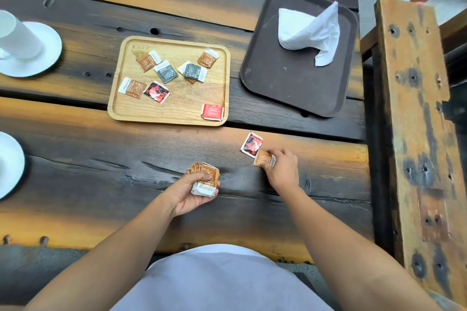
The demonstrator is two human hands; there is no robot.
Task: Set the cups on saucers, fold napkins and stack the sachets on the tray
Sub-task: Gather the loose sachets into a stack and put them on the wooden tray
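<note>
My left hand grips a small stack of brown sachets just above the table near its front edge. To the right, my right hand pinches one brown sachet on the table. A red and black sachet lies flat right behind it. The light wooden tray in the middle holds several loose sachets: brown, grey, red and black, and a red one in its near right corner. A folded white napkin sits on the dark brown tray.
A white cup lies tipped on a white saucer at the far left. Another white saucer shows at the left edge. A wooden bench back runs along the table's right side.
</note>
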